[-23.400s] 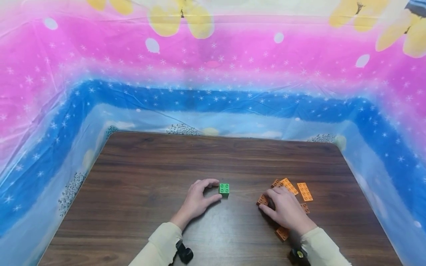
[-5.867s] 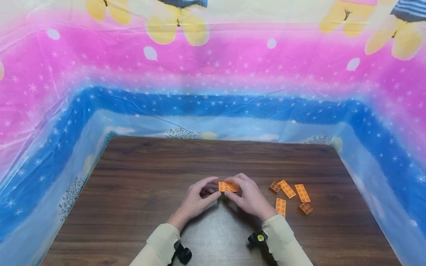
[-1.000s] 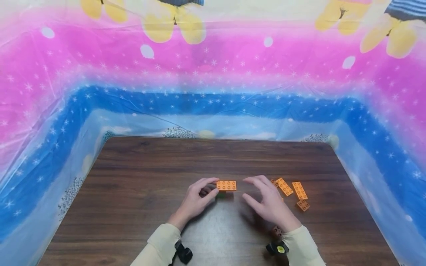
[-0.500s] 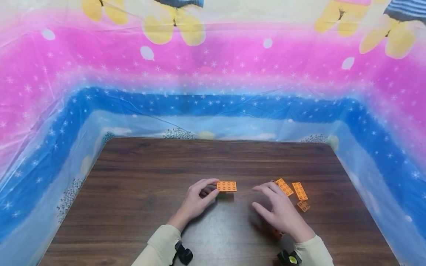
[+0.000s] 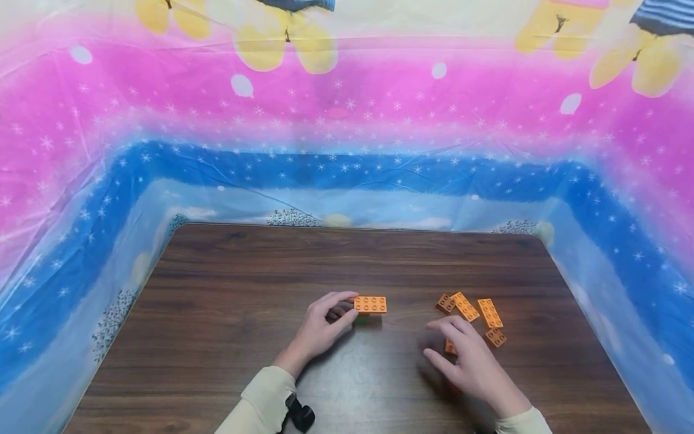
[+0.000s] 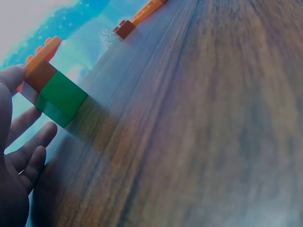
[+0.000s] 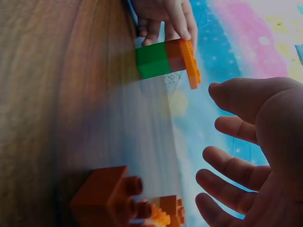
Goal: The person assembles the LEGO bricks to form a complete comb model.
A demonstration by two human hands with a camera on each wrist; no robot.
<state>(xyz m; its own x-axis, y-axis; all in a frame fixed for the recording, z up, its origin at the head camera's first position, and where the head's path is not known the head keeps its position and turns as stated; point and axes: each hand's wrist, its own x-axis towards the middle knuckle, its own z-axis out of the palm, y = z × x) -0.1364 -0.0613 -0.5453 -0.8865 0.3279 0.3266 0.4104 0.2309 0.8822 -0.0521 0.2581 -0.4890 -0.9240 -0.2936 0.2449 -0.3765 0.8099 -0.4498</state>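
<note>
A small stack stands on the table, with a green brick (image 6: 61, 97) at the bottom, a brown brick (image 6: 40, 74) on it and a flat orange eight-stud brick (image 5: 370, 304) on top. That orange brick juts out to the right past the bricks below. My left hand (image 5: 320, 328) pinches the stack's left end between thumb and fingers. Farther right, my right hand (image 5: 472, 358) hovers with fingers spread, holding nothing. Beneath it an orange brick (image 5: 450, 345) is partly covered. A brown brick (image 7: 102, 196) appears close by in the right wrist view.
Beyond the right hand lie two flat orange bricks, one slanted (image 5: 465, 306) against a brown brick (image 5: 446, 303), the other (image 5: 490, 313) beside a second brown brick (image 5: 496, 337). Patterned cloth (image 5: 336, 205) hangs around the wooden table (image 5: 244, 259).
The green brick, bare at first, now carries a brown and an orange brick. My right hand has let go of the orange brick and moved right and nearer. My left hand stays.
</note>
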